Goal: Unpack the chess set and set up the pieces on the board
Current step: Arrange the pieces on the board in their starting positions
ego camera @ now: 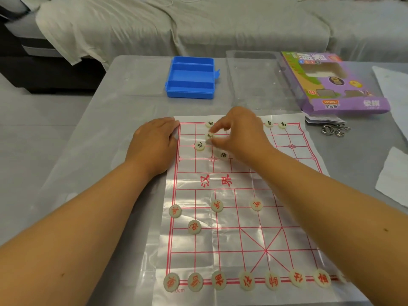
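Observation:
A thin plastic chess board [242,217] with red lines lies on the grey table. Several cream discs with red characters line its near edge, such as the red-marked piece [218,280], and a few more stand higher up. Black-marked discs sit at the far side, among them one black-marked piece [200,146] and another [223,155]. My right hand [238,133] pinches a black-marked piece [209,136] between thumb and fingers just above the far left of the board. My left hand [154,142] lies flat on the board's far left edge.
An open blue plastic case [191,77] stands beyond the board. A clear plastic lid [254,78] and a purple cardboard box [331,82] lie at the back right, with metal ring puzzles [335,130] and paper sheets [393,173] to the right. A sofa runs behind.

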`<state>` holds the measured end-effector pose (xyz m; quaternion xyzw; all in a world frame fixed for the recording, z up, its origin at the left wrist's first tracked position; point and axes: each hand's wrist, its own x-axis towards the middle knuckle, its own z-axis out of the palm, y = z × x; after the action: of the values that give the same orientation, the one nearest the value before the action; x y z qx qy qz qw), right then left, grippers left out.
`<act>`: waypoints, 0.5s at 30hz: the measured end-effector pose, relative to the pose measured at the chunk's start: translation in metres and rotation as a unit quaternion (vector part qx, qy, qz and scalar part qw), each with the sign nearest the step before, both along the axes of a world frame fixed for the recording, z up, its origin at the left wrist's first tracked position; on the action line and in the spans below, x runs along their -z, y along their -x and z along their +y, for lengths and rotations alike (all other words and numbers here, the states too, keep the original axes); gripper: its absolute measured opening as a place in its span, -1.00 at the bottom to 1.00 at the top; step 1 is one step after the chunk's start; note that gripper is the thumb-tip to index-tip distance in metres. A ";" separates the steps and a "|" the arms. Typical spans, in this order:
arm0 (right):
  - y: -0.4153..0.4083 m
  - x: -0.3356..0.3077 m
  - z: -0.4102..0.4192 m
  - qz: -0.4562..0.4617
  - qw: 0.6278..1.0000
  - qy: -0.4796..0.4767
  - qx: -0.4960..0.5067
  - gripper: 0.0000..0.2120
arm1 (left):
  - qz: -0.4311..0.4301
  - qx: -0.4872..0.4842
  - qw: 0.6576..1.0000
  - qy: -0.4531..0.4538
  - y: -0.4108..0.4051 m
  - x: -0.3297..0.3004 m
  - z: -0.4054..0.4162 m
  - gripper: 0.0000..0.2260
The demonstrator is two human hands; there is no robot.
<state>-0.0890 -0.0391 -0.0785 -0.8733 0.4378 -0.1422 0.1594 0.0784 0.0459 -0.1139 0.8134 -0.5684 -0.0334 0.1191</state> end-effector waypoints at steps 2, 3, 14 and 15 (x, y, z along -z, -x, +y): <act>-0.011 -0.004 -0.014 -0.020 0.999 -0.011 0.034 -0.67 | -0.002 0.002 1.000 0.000 -0.002 0.001 0.000 -0.59; -0.018 -0.004 -0.019 -0.024 0.999 -0.010 0.043 -0.67 | -0.003 0.003 1.000 0.000 -0.002 0.001 -0.001 -0.60; -0.059 0.017 -0.034 0.028 0.997 0.004 0.068 -0.66 | -0.007 0.006 1.000 0.008 -0.003 0.004 -0.003 -0.61; -0.060 0.016 -0.033 0.029 0.997 0.002 0.065 -0.65 | -0.005 0.006 1.000 0.009 -0.003 0.004 -0.002 -0.61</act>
<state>-0.0295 -0.0724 -0.0950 -0.8471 0.4978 -0.1281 0.1351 0.0819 0.0436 -0.1179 0.8093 -0.5738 -0.0249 0.1231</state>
